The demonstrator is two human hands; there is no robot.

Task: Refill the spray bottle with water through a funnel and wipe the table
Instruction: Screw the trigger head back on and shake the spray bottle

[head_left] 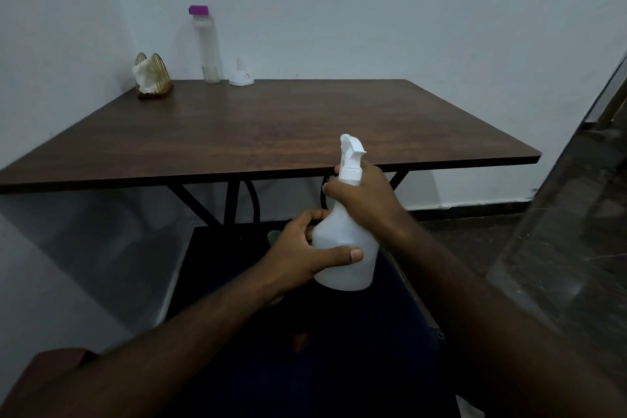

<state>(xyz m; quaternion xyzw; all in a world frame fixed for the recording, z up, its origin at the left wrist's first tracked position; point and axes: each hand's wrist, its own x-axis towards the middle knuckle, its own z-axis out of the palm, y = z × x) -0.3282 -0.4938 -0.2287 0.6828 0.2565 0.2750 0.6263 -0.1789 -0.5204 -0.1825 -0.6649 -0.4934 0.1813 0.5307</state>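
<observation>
Head view. The white spray bottle is held upright in the air over the person's lap, just in front of the near edge of the wooden table and not resting on it. The left hand wraps around the bottle's body; the right hand is closed around the neck just below the trigger head, a grip that suggests unscrewing. The white funnel and the tall clear water bottle with a purple cap stand against the wall at the table's far edge, beside a napkin holder.

Probable hazards: with no support beneath it, the bottle could slip or drip onto the lap once the head loosens; a long reach across the table could topple the narrow water bottle.

Markings: the funnel bears a small square mark, too small to read; no legible writing appears elsewhere.
</observation>
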